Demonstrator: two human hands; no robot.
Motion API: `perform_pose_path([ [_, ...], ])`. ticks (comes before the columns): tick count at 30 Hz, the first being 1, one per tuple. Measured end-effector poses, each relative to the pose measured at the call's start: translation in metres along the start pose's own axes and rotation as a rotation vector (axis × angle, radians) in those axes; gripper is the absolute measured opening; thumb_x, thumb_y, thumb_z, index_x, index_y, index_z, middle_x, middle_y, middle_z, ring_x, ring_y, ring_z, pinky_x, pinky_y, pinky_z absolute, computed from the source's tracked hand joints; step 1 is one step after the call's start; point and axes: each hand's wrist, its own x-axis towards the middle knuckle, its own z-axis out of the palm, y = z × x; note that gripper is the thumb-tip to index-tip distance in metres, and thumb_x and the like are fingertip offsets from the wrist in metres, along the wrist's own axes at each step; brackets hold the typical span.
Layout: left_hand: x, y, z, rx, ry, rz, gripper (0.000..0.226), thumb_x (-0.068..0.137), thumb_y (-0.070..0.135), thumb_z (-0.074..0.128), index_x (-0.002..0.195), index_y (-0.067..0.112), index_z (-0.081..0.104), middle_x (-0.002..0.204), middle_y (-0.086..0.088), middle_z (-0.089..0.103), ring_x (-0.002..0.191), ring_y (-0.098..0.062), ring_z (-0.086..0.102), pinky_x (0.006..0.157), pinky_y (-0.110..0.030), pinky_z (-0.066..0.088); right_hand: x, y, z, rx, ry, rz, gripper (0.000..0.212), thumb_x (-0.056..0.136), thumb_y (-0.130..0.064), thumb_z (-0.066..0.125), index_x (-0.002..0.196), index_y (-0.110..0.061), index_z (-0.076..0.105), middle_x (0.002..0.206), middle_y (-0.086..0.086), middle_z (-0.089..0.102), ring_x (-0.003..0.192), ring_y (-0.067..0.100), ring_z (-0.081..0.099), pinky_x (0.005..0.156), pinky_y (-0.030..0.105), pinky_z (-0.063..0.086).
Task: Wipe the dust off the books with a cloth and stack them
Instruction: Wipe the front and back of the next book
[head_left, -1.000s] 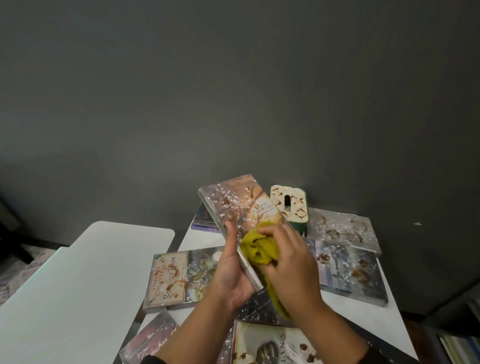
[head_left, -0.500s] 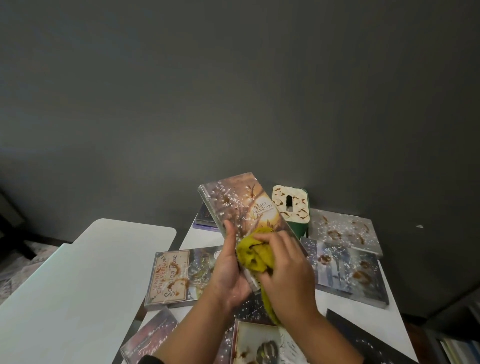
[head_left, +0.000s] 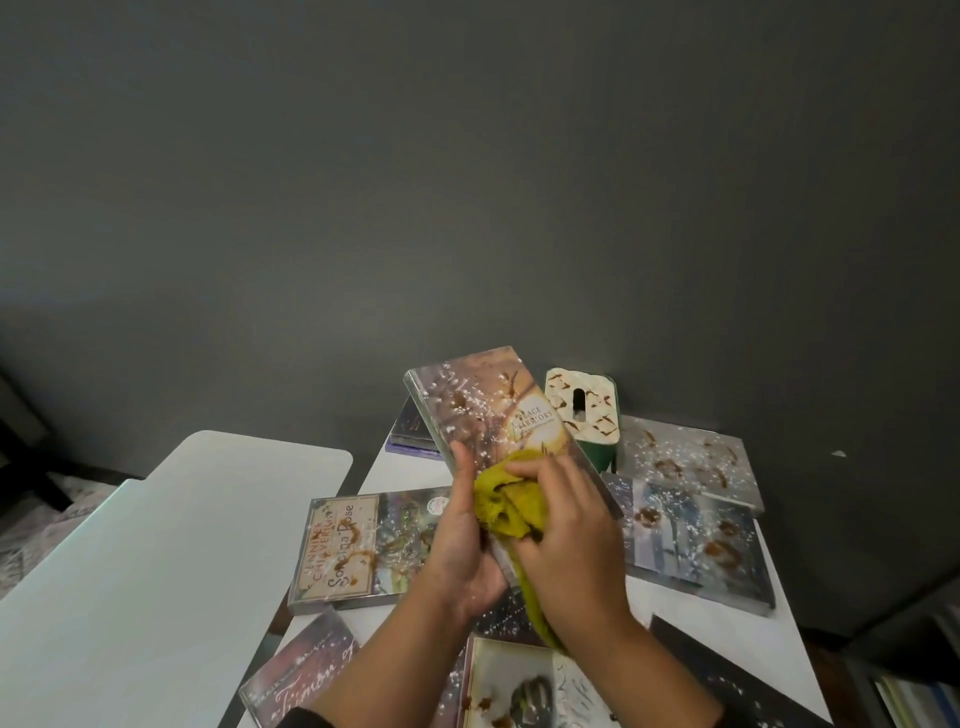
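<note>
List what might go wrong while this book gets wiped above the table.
1. The left hand holds the raised book only by its lower edge; pressure from the cloth in the right hand may tip it.
2. Loosened specks may fall onto the books lying below, dirtying them further.

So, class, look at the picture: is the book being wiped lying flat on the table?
No: the left hand holds the book tilted up above the table while the right hand rubs the yellow cloth on its cover.
</note>
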Motion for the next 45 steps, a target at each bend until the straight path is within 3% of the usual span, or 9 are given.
perform_pose_path([
  [5, -0.003, -0.001, 0.002, 0.020, -0.030, -0.025, 0.083, 0.085, 0.070, 0.032, 0.124, 0.003, 0.061, 0.131, -0.024, 0.055, 0.121, -0.034, 0.056, 0.102, -0.047, 0.045, 0.034, 0.022, -0.006, -0.041, 0.005, 0.104, 0.042, 0.070, -0.008, 0.074, 0.104, -0.027, 0.057, 0.105, -0.009, 0.054, 0.098, 0.014, 0.052, 0.062, 0.019, 0.039],
  [10, -0.009, 0.000, 0.005, 0.028, -0.028, -0.042, 0.082, 0.085, 0.068, 0.035, 0.124, 0.001, 0.061, 0.127, -0.025, 0.058, 0.114, -0.034, 0.060, 0.091, -0.045, 0.053, 0.032, 0.027, -0.009, -0.077, 0.040, 0.187, 0.041, 0.072, -0.010, 0.074, 0.106, -0.025, 0.056, 0.107, -0.009, 0.053, 0.096, 0.011, 0.050, 0.062, 0.014, 0.033],
  [13, -0.010, 0.003, 0.003, 0.018, -0.047, -0.025, 0.080, 0.071, 0.064, 0.063, 0.119, -0.001, 0.065, 0.125, -0.025, 0.060, 0.113, -0.034, 0.061, 0.089, -0.043, 0.054, 0.011, 0.010, 0.001, -0.023, 0.006, 0.073, 0.043, 0.069, -0.011, 0.076, 0.103, -0.027, 0.056, 0.106, -0.009, 0.054, 0.096, 0.009, 0.050, 0.068, 0.017, 0.041],
  [15, -0.010, 0.004, -0.001, 0.042, -0.076, -0.018, 0.082, 0.054, 0.048, 0.087, 0.116, -0.001, 0.066, 0.120, -0.025, 0.063, 0.107, -0.034, 0.064, 0.085, -0.043, 0.056, 0.009, 0.007, 0.003, -0.008, -0.001, 0.004, 0.043, 0.067, -0.011, 0.076, 0.101, -0.027, 0.057, 0.104, -0.009, 0.055, 0.095, 0.011, 0.052, 0.068, 0.026, 0.047],
  [17, -0.010, 0.003, -0.003, 0.104, -0.071, 0.012, 0.070, 0.045, 0.027, 0.096, 0.105, 0.000, 0.070, 0.105, -0.024, 0.068, 0.092, -0.033, 0.069, 0.075, -0.042, 0.058, 0.022, 0.013, -0.001, 0.003, -0.020, 0.034, 0.041, 0.069, -0.008, 0.073, 0.102, -0.028, 0.056, 0.101, -0.013, 0.052, 0.092, 0.010, 0.051, 0.063, 0.019, 0.041],
  [21, -0.013, 0.002, -0.002, 0.220, -0.007, 0.074, 0.029, 0.061, -0.013, 0.071, 0.087, 0.001, 0.075, 0.090, -0.024, 0.070, 0.075, -0.031, 0.071, 0.068, -0.041, 0.060, 0.049, 0.035, -0.009, -0.019, 0.012, 0.207, 0.038, 0.073, -0.011, 0.073, 0.102, -0.028, 0.056, 0.102, -0.013, 0.051, 0.088, 0.010, 0.049, 0.056, 0.010, 0.027],
  [30, -0.013, 0.010, -0.002, 0.324, 0.003, 0.089, 0.036, 0.058, -0.023, 0.054, 0.090, -0.008, 0.062, 0.078, -0.021, 0.068, 0.070, -0.027, 0.069, 0.061, -0.035, 0.059, 0.025, 0.017, -0.003, 0.157, -0.073, 0.034, 0.042, 0.061, -0.018, 0.080, 0.091, -0.035, 0.055, 0.096, -0.019, 0.054, 0.081, 0.007, 0.056, 0.060, 0.031, 0.050],
  [38, -0.010, 0.011, -0.003, 0.346, 0.031, 0.057, 0.041, 0.056, -0.020, 0.058, 0.095, -0.007, 0.062, 0.083, -0.022, 0.070, 0.071, -0.029, 0.070, 0.067, -0.040, 0.060, 0.051, 0.049, -0.017, 0.092, 0.057, 0.209, 0.036, 0.066, -0.021, 0.081, 0.095, -0.028, 0.059, 0.098, -0.012, 0.058, 0.082, 0.010, 0.053, 0.055, 0.015, 0.038],
  [45, -0.003, 0.010, 0.003, 0.363, 0.005, 0.050, 0.043, 0.057, -0.023, 0.054, 0.097, -0.009, 0.060, 0.081, -0.019, 0.069, 0.073, -0.025, 0.069, 0.066, -0.033, 0.059, 0.027, 0.024, -0.005, 0.180, -0.057, 0.011, 0.045, 0.060, -0.014, 0.080, 0.094, -0.033, 0.058, 0.098, -0.017, 0.055, 0.087, 0.009, 0.056, 0.064, 0.028, 0.050],
])
